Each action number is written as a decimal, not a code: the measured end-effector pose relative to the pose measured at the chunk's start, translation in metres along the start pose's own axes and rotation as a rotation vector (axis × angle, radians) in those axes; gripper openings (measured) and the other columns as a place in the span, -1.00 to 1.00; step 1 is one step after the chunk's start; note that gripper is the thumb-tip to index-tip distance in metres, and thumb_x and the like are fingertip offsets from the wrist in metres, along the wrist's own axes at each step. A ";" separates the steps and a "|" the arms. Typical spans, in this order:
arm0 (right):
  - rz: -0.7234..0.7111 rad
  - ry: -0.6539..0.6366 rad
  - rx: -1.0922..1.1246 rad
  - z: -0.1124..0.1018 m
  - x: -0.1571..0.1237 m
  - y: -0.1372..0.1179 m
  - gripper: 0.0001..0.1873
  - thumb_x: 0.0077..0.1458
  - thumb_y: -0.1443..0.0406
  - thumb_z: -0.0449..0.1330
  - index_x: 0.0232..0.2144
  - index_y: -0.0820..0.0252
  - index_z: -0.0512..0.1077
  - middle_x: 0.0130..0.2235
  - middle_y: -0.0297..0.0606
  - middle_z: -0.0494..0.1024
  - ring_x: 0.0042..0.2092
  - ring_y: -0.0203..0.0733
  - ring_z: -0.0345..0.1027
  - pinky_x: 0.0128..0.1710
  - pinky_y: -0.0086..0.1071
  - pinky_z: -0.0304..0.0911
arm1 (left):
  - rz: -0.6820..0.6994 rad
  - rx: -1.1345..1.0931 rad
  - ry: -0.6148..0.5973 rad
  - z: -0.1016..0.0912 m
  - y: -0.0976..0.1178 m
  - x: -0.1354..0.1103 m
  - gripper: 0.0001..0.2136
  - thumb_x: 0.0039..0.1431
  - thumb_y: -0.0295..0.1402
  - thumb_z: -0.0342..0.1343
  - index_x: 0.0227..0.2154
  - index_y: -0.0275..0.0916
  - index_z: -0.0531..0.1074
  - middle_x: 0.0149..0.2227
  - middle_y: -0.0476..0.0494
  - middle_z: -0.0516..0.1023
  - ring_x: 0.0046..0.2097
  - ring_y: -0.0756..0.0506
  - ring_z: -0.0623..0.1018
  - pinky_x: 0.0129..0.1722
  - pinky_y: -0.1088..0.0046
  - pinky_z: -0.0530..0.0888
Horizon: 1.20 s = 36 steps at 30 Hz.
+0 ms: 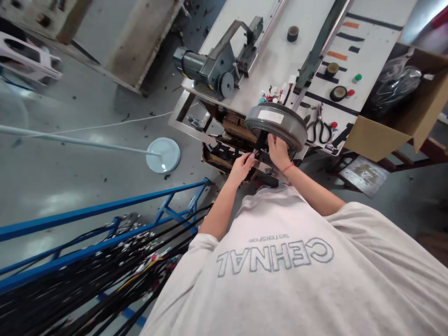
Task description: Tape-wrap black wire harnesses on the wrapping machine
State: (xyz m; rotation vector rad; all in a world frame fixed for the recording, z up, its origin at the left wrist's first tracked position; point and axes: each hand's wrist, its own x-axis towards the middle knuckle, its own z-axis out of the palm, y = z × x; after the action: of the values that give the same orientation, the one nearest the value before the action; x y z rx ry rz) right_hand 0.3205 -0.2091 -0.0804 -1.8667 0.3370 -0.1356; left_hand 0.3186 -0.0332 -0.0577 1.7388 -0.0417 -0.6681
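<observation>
My left hand is closed in a pinch at the front edge of the bench, on something small and dark that I cannot make out. Just above its fingertips a short black strip runs up to a big grey round reel with a white label. My right hand, a red cord at its wrist, is up against the near side of the reel. Its fingers are curled in, and what they hold is hidden. Behind the reel lie several small coloured connectors.
A motor unit is mounted at the bench's left corner. Black-handled scissors, tape rolls and a cardboard box are on the right. A blue rack with black cables stands at left, near a pale round stand base.
</observation>
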 end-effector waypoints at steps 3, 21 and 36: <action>-0.172 0.015 -0.250 -0.006 -0.025 0.001 -0.66 0.17 0.41 -0.01 -0.03 0.34 0.38 0.05 0.12 0.45 0.15 0.06 0.28 0.24 -0.08 0.11 | 0.053 0.061 0.042 0.002 0.003 0.010 -0.69 0.24 -0.12 0.11 -0.29 -0.33 0.49 -0.56 0.02 0.34 -0.55 0.08 0.19 -0.57 0.54 0.13; 0.513 -0.494 0.949 -0.008 -0.024 -0.041 -0.76 0.10 0.15 0.23 -0.39 0.23 0.44 -0.44 -0.33 0.49 -0.48 -0.36 0.30 -0.47 -0.50 0.28 | -0.557 -0.806 -0.338 0.010 0.017 -0.015 -0.82 0.28 -0.26 0.10 -0.25 -0.30 0.40 -0.57 0.13 0.10 -0.68 0.17 -0.04 -0.79 0.72 -0.14; 0.296 -0.063 0.209 0.006 -0.006 -0.005 -0.56 0.23 0.04 0.04 -0.56 0.17 0.39 -0.47 -0.26 0.54 -0.35 -0.15 0.45 -0.21 -0.30 0.36 | 0.143 0.387 0.067 0.044 0.001 -0.010 -0.75 0.40 -0.23 -0.11 -0.33 -0.24 0.35 -0.48 -0.04 0.41 -0.42 -0.03 0.42 -0.34 0.48 0.33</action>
State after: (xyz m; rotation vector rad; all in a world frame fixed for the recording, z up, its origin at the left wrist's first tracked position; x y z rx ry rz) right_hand 0.3175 -0.2004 -0.0775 -1.5917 0.5306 0.0871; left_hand 0.2904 -0.0690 -0.0580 2.1050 -0.2613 -0.5194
